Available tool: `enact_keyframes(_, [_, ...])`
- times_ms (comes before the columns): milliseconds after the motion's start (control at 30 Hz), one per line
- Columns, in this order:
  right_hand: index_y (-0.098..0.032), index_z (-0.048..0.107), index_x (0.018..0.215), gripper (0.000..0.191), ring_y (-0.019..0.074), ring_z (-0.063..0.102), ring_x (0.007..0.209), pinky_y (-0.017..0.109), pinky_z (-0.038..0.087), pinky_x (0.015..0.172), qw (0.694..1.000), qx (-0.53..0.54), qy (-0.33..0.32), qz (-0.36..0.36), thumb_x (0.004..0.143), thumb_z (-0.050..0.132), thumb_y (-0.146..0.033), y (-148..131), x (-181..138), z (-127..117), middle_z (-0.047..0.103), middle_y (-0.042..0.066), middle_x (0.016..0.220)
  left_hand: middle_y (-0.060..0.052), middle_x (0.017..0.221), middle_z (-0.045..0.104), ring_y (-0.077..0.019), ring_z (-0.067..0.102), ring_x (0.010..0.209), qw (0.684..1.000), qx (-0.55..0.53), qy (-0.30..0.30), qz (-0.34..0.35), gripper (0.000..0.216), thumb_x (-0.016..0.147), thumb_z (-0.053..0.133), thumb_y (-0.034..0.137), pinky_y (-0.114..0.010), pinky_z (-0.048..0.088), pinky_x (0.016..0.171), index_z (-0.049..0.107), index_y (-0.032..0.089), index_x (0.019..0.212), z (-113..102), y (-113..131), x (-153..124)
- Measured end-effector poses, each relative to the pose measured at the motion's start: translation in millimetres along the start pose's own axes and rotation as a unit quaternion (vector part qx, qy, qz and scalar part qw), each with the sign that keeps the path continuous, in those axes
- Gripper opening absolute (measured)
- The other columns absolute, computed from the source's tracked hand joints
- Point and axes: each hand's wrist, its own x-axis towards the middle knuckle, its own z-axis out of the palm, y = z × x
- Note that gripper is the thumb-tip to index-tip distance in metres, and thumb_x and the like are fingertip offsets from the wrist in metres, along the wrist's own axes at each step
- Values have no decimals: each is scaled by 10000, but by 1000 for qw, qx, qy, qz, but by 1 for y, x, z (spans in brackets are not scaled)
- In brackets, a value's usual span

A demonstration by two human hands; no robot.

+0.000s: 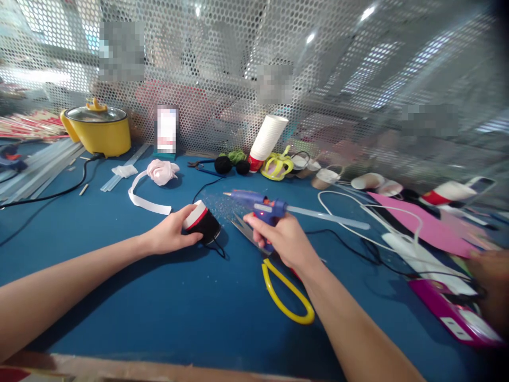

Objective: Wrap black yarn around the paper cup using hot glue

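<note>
My left hand (173, 233) is closed round a paper cup (202, 222) lying on its side on the blue table (159, 307); the cup is white and red with a black wrap at its far end. My right hand (284, 239) grips a blue hot glue gun (258, 204) by its handle, nozzle pointing left toward the cup, a clear glue stick (330, 216) sticking out behind. The nozzle tip hangs a little to the right of the cup and does not touch it.
Yellow-handled scissors (284, 297) lie under my right wrist. A white ribbon with a pink fabric flower (161, 172), a yellow pot (99, 130), stacked cups (266, 139), black pompoms (223, 164), pink foam sheet (429, 225), white cable (382, 217) and a perforated screen (338, 79) surround the work spot. Another person's hand (491, 276) shows at the right edge.
</note>
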Motion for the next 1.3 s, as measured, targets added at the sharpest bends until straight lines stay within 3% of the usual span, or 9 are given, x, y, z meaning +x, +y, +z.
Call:
enact_keyframes(133, [-130, 601, 788, 307, 106, 539, 543, 205, 420, 468, 996, -6, 91, 21, 688, 607, -420, 18, 30, -17, 614, 30, 668, -94, 1034, 603, -222, 573, 911, 1000, 9, 14, -1, 491, 719, 559, 316, -336, 451, 808, 426, 117, 1147, -1, 0, 1])
enact_keyframes(400, [-116, 587, 615, 250, 126, 541, 487, 246, 445, 485, 983, -128, 66, 111, 736, 584, -335, 49, 75, -16, 589, 64, 551, -107, 1049, 594, -221, 563, 939, 999, 12, 39, 15, 517, 719, 561, 308, -350, 426, 851, 404, 106, 1168, -2, 1, 1])
enact_keyframes(633, [-102, 626, 672, 251, 297, 527, 976, 360, 412, 752, 957, -265, 93, 67, 766, 555, -324, 19, 59, -6, 611, 216, 940, -78, 967, 607, -206, 574, 878, 998, 0, 61, 25, 477, 726, 560, 310, -334, 442, 806, 425, 109, 1136, -9, 3, 1])
enact_keyframes(733, [-165, 633, 710, 369, 170, 583, 673, 267, 429, 582, 972, -234, -11, 22, 796, 465, -482, -5, 30, 10, 634, 84, 711, -79, 974, 606, -209, 573, 886, 997, -4, 65, 29, 478, 725, 561, 316, -333, 441, 809, 431, 108, 1135, -11, 6, 2])
enact_keyframes(800, [-170, 606, 853, 410, 112, 511, 472, 229, 358, 399, 974, -104, -196, 40, 806, 409, -526, -14, 12, 22, 618, 47, 675, -78, 975, 606, -208, 574, 883, 997, -10, 70, 32, 488, 721, 563, 318, -332, 443, 807, 427, 109, 1141, -12, 9, 2])
enact_keyframes(900, [-157, 558, 808, 282, 62, 428, 390, 189, 288, 331, 959, 29, -275, 57, 756, 544, -435, -17, -4, 32, 592, 9, 642, -72, 947, 612, -202, 577, 848, 997, -7, 73, 30, 472, 713, 566, 312, -327, 450, 787, 442, 109, 1121, -12, 13, 1])
enact_keyframes(1067, [-169, 566, 710, 246, 45, 281, 370, 182, 224, 362, 975, 126, -177, -40, 785, 524, -399, -19, -4, 25, 331, -89, 422, -52, 918, 613, -175, 573, 786, 999, -3, 19, 31, 418, 709, 568, 282, -279, 459, 717, 471, 121, 1083, -9, 14, -2])
enact_keyframes(1200, [-164, 592, 698, 200, 77, 415, 505, 208, 335, 474, 991, 24, -26, -133, 775, 542, -341, -24, 0, 22, 496, -26, 560, -19, 831, 608, -151, 556, 713, 998, -3, -44, 36, 374, 718, 563, 276, -245, 446, 653, 493, 133, 1057, -7, 18, -7])
enact_keyframes(1300, [-160, 601, 693, 199, 96, 444, 551, 219, 362, 520, 986, -43, 17, -158, 779, 533, -326, -24, 0, 23, 540, -7, 605, -3, 800, 600, -136, 542, 694, 997, -14, -68, 46, 334, 727, 555, 269, -226, 436, 638, 507, 139, 1032, -6, 23, -10])
